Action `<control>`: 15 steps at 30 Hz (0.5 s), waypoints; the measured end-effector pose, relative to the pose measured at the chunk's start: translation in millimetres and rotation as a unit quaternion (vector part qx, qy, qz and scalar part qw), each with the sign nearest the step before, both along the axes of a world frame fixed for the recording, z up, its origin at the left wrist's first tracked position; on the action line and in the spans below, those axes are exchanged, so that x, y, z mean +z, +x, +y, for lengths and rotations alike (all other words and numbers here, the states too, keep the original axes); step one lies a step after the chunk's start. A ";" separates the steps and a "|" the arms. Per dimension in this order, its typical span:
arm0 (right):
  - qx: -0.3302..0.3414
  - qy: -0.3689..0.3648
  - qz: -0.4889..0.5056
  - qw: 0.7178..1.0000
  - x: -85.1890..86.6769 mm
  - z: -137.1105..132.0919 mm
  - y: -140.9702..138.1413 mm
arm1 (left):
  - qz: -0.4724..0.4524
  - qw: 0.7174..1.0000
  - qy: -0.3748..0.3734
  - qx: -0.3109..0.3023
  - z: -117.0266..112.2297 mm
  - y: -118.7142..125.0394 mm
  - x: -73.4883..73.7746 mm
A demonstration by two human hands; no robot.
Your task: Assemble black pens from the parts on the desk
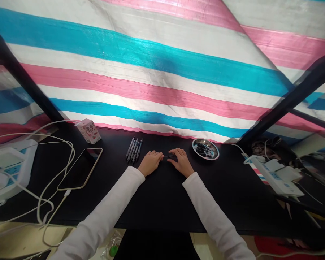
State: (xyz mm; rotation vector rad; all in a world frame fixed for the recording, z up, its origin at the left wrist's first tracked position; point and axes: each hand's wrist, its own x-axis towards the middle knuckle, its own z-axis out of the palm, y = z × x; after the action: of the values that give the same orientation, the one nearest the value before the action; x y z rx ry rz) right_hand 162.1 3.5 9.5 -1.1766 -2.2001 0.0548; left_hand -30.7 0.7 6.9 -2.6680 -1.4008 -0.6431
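Note:
My left hand (151,162) and my right hand (181,161) meet at the middle of the black table (162,202). Between them is a small dark pen part (170,156) with a thin metal tip. My right fingers close over its dark body, and my left fingertips pinch the thin end. Just left of my hands lies a tight row of several dark pens (134,150). To the right, a round steel dish (205,149) holds several more dark pens or pen parts. White sleeves cover both my arms.
A smartphone (80,168) lies face up at the left, with white cables (56,173) looped around it and a white power strip (8,169). A small printed carton (88,130) stands at the back left. Another power strip (273,177) sits at the right. A striped tarp (151,72) hangs behind the table.

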 end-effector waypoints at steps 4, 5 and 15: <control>-0.008 -0.018 -0.045 0.999 -3.9 1.9 1.0 | 0.012 0.999 0.042 0.012 0.5 0.4 -0.1; -0.005 -0.022 -0.051 0.998 -5.3 2.7 1.1 | 0.018 0.998 0.049 0.015 0.8 0.4 -0.4; -0.054 0.038 0.073 0.995 -4.4 7.1 8.8 | 0.031 0.999 0.013 0.031 2.5 -4.3 -4.5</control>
State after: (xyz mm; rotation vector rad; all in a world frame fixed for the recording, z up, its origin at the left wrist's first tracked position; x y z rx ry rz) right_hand 170.9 10.6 5.1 -1.2089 -1.9908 0.0111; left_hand -35.0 3.3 2.4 -2.5899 -1.4438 -0.5644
